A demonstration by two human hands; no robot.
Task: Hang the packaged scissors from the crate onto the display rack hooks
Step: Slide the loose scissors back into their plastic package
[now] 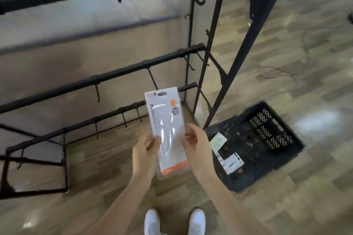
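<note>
Both bare forearms reach forward and up from the bottom of the view, side by side, meeting on a clear plastic blister pack of scissors with a white card and orange trim (pixel 168 129), held upright in front of the black metal display rack (pixel 99 80). The left hand (pixel 145 150) grips the pack's lower left edge, fingers curled round behind it and the thumb on the front; the right hand (pixel 196 149) grips the lower right edge the same way, its fingers bent over the side of the pack. The pack's top end, with its hanging slot, sits just below a black hook (pixel 152 80) that juts from the rack's middle rail; whether the slot touches the hook cannot be told through the blur. To the right of the rack, on the wood-patterned floor (pixel 286 206), stands a black perforated plastic crate (pixel 267 139), and inside it, along its near left wall, lie two more packaged scissors with pale cards (pixel 232 163), well apart from the held pack. Other bare hooks hang along the rack's upper and lower rails. Below the pack, between the forearms, a pair of white shoes (pixel 173 221) stands on the floor
</note>
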